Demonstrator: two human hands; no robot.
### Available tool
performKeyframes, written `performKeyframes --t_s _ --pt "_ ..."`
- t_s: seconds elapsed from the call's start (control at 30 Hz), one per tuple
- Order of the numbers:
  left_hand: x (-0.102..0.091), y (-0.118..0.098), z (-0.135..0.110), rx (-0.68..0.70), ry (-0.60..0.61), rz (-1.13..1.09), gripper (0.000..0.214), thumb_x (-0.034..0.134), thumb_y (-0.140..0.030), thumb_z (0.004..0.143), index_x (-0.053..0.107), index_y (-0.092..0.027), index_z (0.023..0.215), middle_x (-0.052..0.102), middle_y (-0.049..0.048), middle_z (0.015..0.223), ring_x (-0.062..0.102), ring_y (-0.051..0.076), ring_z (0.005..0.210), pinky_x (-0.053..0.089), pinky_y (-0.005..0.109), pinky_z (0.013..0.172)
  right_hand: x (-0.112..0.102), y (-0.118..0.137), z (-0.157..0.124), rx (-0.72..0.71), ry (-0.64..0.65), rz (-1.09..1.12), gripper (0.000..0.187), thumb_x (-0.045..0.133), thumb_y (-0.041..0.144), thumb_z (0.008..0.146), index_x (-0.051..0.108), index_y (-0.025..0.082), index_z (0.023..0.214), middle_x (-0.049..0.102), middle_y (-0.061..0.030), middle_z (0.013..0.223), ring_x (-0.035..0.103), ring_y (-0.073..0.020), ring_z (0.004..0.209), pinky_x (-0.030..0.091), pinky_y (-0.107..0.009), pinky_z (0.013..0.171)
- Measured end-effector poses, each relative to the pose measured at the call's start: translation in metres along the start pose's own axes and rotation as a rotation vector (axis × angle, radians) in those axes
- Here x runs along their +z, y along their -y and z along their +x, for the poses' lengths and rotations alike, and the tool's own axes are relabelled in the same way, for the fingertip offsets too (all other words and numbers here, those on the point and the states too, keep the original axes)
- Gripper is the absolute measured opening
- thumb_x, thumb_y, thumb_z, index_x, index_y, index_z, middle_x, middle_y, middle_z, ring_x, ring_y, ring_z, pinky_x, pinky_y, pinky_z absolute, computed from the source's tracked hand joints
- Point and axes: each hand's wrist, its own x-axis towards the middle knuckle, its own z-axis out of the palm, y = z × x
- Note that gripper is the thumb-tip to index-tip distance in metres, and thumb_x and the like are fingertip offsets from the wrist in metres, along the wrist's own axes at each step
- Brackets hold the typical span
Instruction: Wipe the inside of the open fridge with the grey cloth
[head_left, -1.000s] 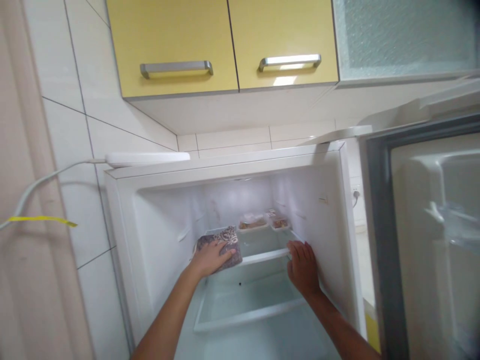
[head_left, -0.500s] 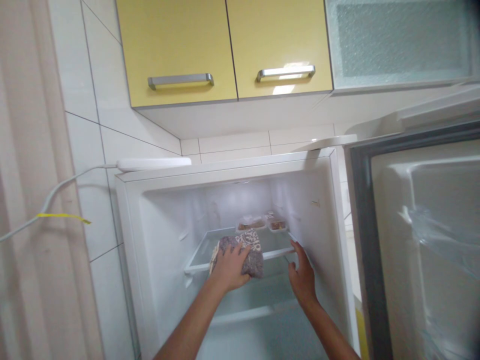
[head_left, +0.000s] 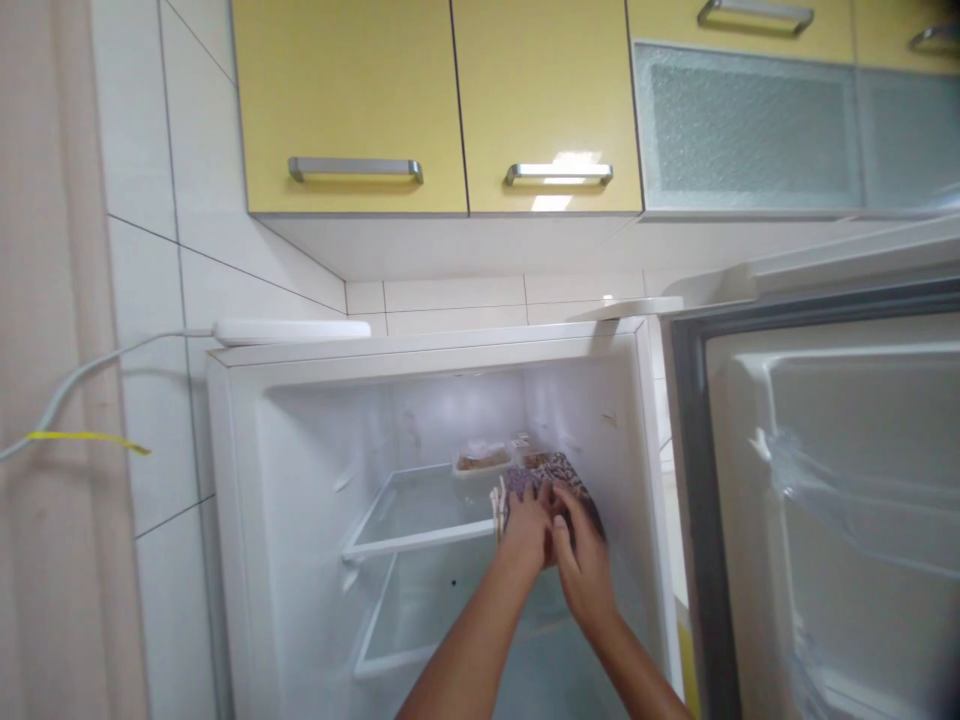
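A folded grey cloth with a white pattern lies over the front right part of the upper glass shelf inside the open refrigerator. My left hand presses on the cloth, its fingers curled over it. Right beside it, my right hand also has its fingers on the cloth, close against the left hand. Their fingertips partly overlap the cloth's folds, and the shelf edge beneath is hidden.
Plastic food containers stand at the back of the upper shelf. A lower glass shelf lies beneath. The refrigerator door stands open on the right. Yellow cabinets hang above, and a white cable runs at left.
My left hand has slid the cloth rightward along the shelf. My right hand, formerly apart near the shelf's right edge, now touches the cloth. The view has shifted slightly.
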Motion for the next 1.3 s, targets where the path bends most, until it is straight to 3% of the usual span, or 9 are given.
performKeyframes --t_s 0.17,0.33,0.53,0.73,0.83,0.9,1.0,1.17,1.3 --pt "-0.001 0.046 -0.045 0.139 -0.134 -0.234 0.069 0.057 -0.037 0.085 0.040 -0.024 0.150 0.049 0.0121 0.155 0.047 0.028 0.141 0.040 0.046 0.117 0.018 -0.013 0.010 -0.096 0.140 -0.236 0.045 0.044 0.027 0.093 0.059 0.018 0.134 0.065 -0.0149 0.136 0.060 -0.0262 0.128 0.048 -0.048 0.110" --pt "0.010 0.099 -0.112 -0.112 -0.137 -0.137 0.058 0.054 -0.037 0.089 0.047 -0.025 0.146 0.053 0.0114 0.152 0.046 0.029 0.142 0.036 0.052 0.119 0.010 -0.020 0.024 -0.246 0.355 -0.618 0.050 0.059 0.030 0.085 0.062 0.021 0.133 0.059 -0.0141 0.144 0.048 -0.0333 0.139 0.033 -0.056 0.118" --pt "0.018 0.142 -0.166 -0.336 -0.193 0.126 0.056 0.048 -0.022 0.090 0.050 -0.026 0.146 0.050 0.0106 0.156 0.041 0.032 0.146 0.029 0.060 0.122 0.005 -0.010 0.032 -0.228 0.469 -0.704 0.049 0.058 0.038 0.089 0.062 0.024 0.135 0.064 -0.0123 0.138 0.053 -0.0328 0.130 0.032 -0.055 0.115" --pt "0.038 0.155 -0.179 -0.429 -0.373 0.304 0.050 0.047 -0.018 0.089 0.059 -0.016 0.138 0.060 0.0172 0.143 0.054 0.035 0.132 0.039 0.053 0.115 0.031 0.018 0.012 -0.240 0.504 -0.718 0.050 0.053 0.042 0.093 0.058 0.023 0.139 0.061 -0.0129 0.142 0.049 -0.0360 0.134 0.030 -0.058 0.115" --pt "0.044 0.156 -0.178 -0.435 -0.420 0.332 0.050 0.049 -0.017 0.087 0.060 -0.016 0.136 0.062 0.0169 0.139 0.056 0.035 0.127 0.040 0.052 0.114 0.055 0.037 0.004 -0.258 0.542 -0.706 0.066 0.060 0.057 0.087 0.053 0.022 0.143 0.056 -0.0175 0.147 0.046 -0.0390 0.136 0.029 -0.059 0.115" --pt "0.044 0.156 -0.178 -0.438 -0.434 0.335 0.048 0.049 -0.016 0.087 0.062 -0.017 0.134 0.063 0.0162 0.137 0.056 0.034 0.127 0.040 0.051 0.114 0.069 0.047 0.005 -0.272 0.577 -0.708 0.074 0.066 0.061 0.081 0.050 0.024 0.144 0.054 -0.0188 0.148 0.045 -0.0402 0.136 0.029 -0.062 0.113" --pt "0.041 0.156 -0.178 -0.424 -0.438 0.314 0.048 0.046 -0.013 0.088 0.062 -0.018 0.133 0.064 0.0167 0.136 0.056 0.033 0.126 0.041 0.050 0.113 0.078 0.054 0.016 -0.330 0.682 -0.689 0.068 0.069 0.054 0.081 0.051 0.029 0.141 0.057 -0.0143 0.145 0.049 -0.0359 0.133 0.035 -0.057 0.108" --pt "0.039 0.157 -0.181 -0.412 -0.436 0.273 0.052 0.048 -0.010 0.085 0.061 -0.018 0.134 0.062 0.0170 0.138 0.055 0.032 0.126 0.039 0.050 0.114 0.050 0.034 0.038 -0.393 0.793 -0.714 0.060 0.070 0.033 0.080 0.053 0.031 0.138 0.061 -0.0089 0.140 0.055 -0.0297 0.127 0.040 -0.048 0.105" --pt "0.039 0.155 -0.182 -0.409 -0.433 0.276 0.052 0.049 -0.011 0.085 0.060 -0.016 0.135 0.061 0.0176 0.137 0.054 0.033 0.126 0.038 0.050 0.114 0.010 -0.001 0.038 -0.310 0.601 -0.788 0.063 0.062 0.013 0.076 0.057 0.026 0.138 0.061 -0.0116 0.142 0.054 -0.0292 0.130 0.039 -0.048 0.108"
